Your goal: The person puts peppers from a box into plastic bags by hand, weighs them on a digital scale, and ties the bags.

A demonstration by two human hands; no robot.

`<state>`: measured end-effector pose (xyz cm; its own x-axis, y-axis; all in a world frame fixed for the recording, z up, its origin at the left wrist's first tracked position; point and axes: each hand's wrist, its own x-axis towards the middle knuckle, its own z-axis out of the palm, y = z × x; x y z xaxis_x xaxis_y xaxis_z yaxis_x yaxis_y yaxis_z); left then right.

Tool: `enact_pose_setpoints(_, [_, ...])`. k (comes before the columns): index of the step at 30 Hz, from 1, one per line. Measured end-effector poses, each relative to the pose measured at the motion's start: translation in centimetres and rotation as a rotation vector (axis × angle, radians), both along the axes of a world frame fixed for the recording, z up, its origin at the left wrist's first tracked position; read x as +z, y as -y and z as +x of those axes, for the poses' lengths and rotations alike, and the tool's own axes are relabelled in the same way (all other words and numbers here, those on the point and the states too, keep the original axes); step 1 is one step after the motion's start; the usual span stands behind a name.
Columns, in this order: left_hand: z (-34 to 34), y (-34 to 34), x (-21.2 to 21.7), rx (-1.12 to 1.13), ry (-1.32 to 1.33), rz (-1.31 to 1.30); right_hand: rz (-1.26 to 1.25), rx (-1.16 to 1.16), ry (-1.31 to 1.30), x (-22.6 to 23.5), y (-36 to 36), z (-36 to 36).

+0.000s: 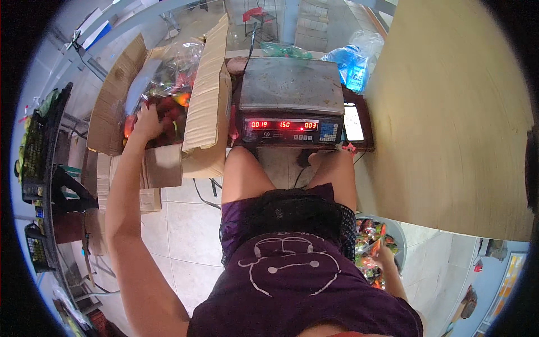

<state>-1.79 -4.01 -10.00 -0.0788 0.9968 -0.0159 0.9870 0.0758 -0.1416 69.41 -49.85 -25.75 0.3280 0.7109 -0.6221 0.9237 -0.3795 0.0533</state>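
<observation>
Left hand (148,123) is inside the open cardboard box (208,106), on red peppers (168,105) near its left wall. Side flaps stand up; the near flap hangs down, so entry is from above. The box's right flap is just beside the scale (292,84), leaving little room between. Right hand (385,257) is in the grey tub (400,238) on the floor, among wrapped peppers (369,226); the tub sits between the person's clothing and the beige panel (449,118), its left rim hidden.

Left fingers point away from the body, bent over the peppers; cannot tell if they grip. Right fingers: spread or grip cannot be told (small, partly hidden).

Box's long axis runs away from the person; loose peppers lie in mixed directions, wrapped ones likewise.

Count: one box, one scale, one tub; peppers too crowded to count.
</observation>
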Motion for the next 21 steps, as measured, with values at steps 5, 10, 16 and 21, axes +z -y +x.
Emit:
enact_pose_setpoints(5, [-1.8, 0.5, 0.1, 0.002, 0.093, -0.101, -0.166, -0.167, 0.13, -6.3, 5.1, 2.5])
enact_pose_setpoints(10, [-2.8, 0.3, 2.3, 0.04, -0.068, 0.025, -0.119, -0.155, 0.187, -11.6, 11.2, 6.5])
enact_pose_setpoints(16, [-5.9, -1.2, -1.1, 0.053, 0.06, 0.395, 0.021, -0.304, -0.161, -18.3, 19.6, 7.2])
enact_pose_setpoints(21, [-7.8, -2.3, -1.2, 0.126, 0.122, 0.31, -0.032, -0.401, -0.245, -19.9, 13.7, 1.2])
